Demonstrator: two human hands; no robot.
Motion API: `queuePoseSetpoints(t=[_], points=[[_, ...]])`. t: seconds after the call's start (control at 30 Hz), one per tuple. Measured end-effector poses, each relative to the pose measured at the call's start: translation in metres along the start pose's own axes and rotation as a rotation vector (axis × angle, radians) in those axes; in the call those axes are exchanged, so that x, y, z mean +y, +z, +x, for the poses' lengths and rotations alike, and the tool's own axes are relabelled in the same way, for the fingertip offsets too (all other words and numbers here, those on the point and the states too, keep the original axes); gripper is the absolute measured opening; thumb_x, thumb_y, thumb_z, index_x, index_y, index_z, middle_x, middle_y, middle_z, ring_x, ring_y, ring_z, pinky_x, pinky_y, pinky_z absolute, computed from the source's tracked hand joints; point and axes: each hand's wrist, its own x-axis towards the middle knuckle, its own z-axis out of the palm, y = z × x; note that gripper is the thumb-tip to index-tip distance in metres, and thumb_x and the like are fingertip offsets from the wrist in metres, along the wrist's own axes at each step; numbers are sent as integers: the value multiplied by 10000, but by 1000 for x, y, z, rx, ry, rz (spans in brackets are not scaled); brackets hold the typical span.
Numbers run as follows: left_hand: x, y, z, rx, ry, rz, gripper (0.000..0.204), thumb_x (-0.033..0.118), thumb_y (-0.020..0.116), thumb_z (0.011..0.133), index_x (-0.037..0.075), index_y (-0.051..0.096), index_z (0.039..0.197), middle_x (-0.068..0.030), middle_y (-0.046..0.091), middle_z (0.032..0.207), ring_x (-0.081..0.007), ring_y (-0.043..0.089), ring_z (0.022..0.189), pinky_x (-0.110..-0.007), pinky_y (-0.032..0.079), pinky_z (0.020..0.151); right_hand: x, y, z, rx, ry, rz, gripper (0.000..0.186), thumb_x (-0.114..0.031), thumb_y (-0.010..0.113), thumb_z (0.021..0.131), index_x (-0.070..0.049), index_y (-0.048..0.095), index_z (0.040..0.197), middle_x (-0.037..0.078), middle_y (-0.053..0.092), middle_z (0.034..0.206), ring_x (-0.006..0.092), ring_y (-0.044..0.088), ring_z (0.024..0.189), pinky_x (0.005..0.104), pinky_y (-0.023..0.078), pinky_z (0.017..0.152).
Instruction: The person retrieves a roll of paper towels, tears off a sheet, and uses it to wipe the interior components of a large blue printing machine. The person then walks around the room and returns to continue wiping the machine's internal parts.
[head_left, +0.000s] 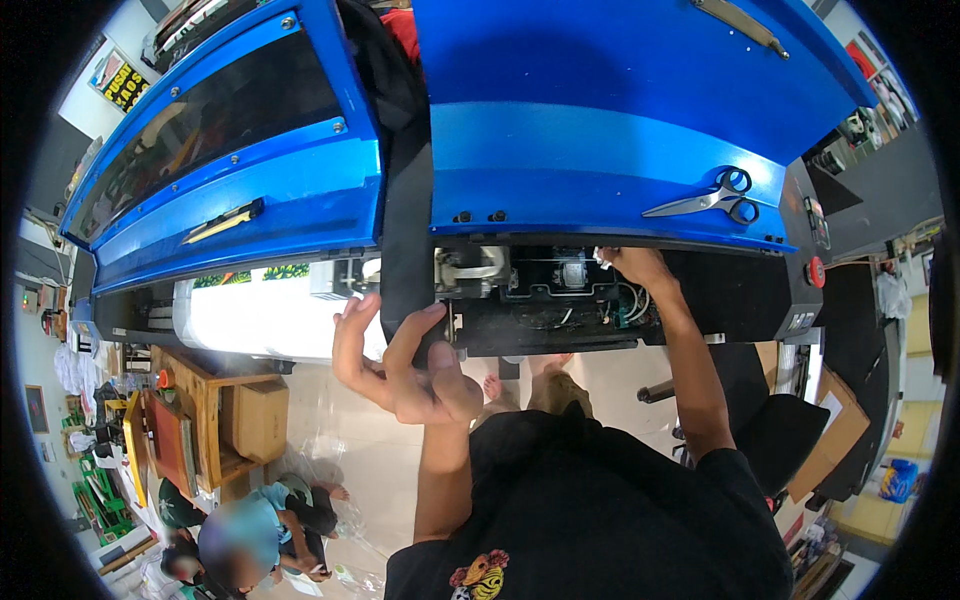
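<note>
A large blue-and-black printer stands before me, its right-hand lid raised over the carriage bay. My right hand reaches into the right end of that bay. A small white wad, perhaps tissue or cloth, is pinched in its fingers. Beside it lie a dark carriage mechanism and thin looped tubes. My left hand is raised at the machine's front edge, near the black middle post, fingers apart and curled, holding nothing. White printed material spans the left section.
Scissors and a cutter knife rest on the blue covers. A red button sits on the right end. A wooden shelf with a cardboard box stands below left. A person sits on the floor there. A black chair is at right.
</note>
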Motion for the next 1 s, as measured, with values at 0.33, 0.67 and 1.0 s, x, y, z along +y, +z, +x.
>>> queuePoseSetpoints(t=[0.33, 0.67, 1.0], points=[[-2, 1, -1, 2, 21, 18, 283, 141, 486, 760, -1, 700, 877, -209, 543, 1252, -346, 507, 1187, -492, 374, 1046, -38, 63, 39, -114, -289, -186, 175, -80, 601, 870, 7, 614, 1022, 267, 639, 1036, 405, 614, 893, 494, 470, 790], [-2, -1, 0, 4, 14, 5, 250, 136, 498, 824, 1, 692, 907, -201, 540, 1238, -347, 512, 1174, -477, 401, 1010, -55, 100, 83, -146, -514, -151, 126, -9, 608, 738, -86, 644, 831, 128, 615, 695, 296, 577, 641, 466, 453, 650], [-3, 0, 1, 20, 36, 21, 258, 155, 500, 854, -7, 695, 902, -210, 517, 1245, -345, 504, 1174, -486, 399, 1015, -92, 66, 75, -527, -492, -728, 199, 10, 671, 628, -136, 661, 762, 79, 672, 749, 254, 636, 721, 436, 469, 664]])
